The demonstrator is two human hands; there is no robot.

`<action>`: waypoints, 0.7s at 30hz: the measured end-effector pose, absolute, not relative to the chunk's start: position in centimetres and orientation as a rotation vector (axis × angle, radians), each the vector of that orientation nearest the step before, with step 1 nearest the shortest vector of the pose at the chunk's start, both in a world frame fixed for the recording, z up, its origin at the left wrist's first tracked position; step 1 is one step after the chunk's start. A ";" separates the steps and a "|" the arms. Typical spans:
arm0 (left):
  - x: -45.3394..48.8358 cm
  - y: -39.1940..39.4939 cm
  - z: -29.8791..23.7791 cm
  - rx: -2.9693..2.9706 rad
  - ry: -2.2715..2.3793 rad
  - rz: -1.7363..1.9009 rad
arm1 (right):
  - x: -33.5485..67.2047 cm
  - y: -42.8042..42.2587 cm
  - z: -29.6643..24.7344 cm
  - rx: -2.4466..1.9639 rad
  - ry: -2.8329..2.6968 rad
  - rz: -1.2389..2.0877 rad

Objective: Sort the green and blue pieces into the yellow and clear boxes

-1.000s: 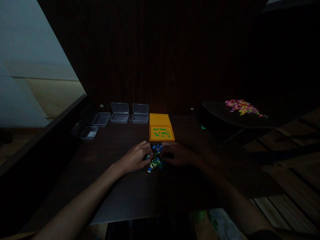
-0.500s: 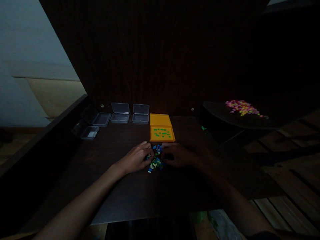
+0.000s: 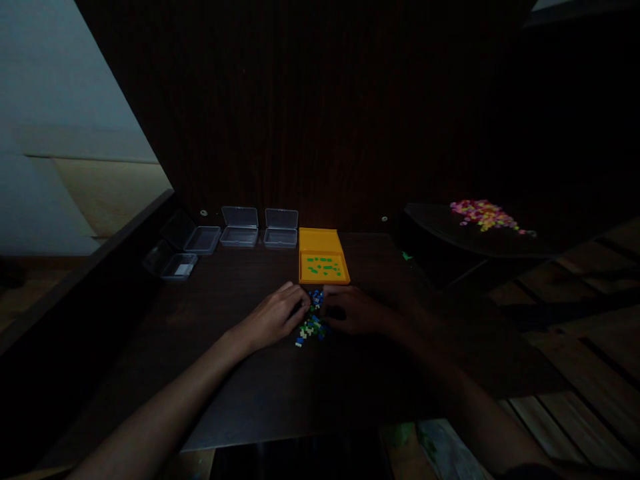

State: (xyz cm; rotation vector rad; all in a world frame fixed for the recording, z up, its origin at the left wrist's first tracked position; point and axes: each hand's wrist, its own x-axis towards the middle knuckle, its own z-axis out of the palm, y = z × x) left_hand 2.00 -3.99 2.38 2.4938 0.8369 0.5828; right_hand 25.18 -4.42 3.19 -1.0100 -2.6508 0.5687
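Observation:
A small heap of tiny blue, green and pale bricks (image 3: 313,323) lies on the dark wooden table (image 3: 280,387). My left hand (image 3: 274,315) rests at the heap's left side with its fingertips in the pieces. My right hand (image 3: 356,311) lies at the right side, fingers curled toward the heap. Whether either hand pinches a piece is hidden in the dim light. Just beyond the heap an open orange box (image 3: 323,263) holds several green pieces.
Several clear plastic cases (image 3: 240,227) stand open along the table's back left, one more (image 3: 177,265) nearer the left edge. A dark round tray with pink and yellow pieces (image 3: 484,215) sits to the right. A dark panel rises behind the table.
My left hand's fingers have crept slightly further into the heap toward the orange box. The right hand has barely moved.

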 end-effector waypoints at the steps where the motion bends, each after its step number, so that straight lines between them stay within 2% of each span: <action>1: 2.1 -4.0 2.4 2.480 0.839 0.591 | 25.1 -4.4 3.2 -1.009 -2.650 0.570; 21: 2.2 -4.2 2.4 2.396 0.862 0.711 | 24.8 -4.1 2.4 -0.948 -2.328 0.663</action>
